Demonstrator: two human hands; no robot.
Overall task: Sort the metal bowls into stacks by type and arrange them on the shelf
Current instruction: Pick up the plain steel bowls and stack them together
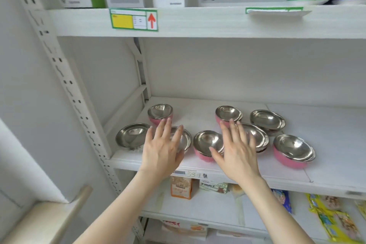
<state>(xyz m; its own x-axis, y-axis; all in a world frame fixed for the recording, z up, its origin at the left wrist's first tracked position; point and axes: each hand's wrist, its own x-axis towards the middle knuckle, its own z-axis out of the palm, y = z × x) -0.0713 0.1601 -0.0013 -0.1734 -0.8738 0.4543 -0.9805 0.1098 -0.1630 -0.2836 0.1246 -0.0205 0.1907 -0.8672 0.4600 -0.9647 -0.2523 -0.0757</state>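
Both my left hand (161, 152) and right hand (236, 153) hover open, empty, over the shelf (198, 166); its metal bowls (209, 140) look mostly scattered, sorting barely begun.

White shelf (326, 144), pink-sided metal bowls (210, 145), plain steel bowls (131, 135) on it

Lighting: bright, even, diffuse; white shelf (217, 172) nearly washed out. Shadows: faint, soft under the metal bowls (293, 147). Glare: pale highlights inside the steel bowl interiors. Blur: slight overall softness, packaging text unreadable. Distortion: wide-angle bending of the perforated upright (65, 83) and frame edges.
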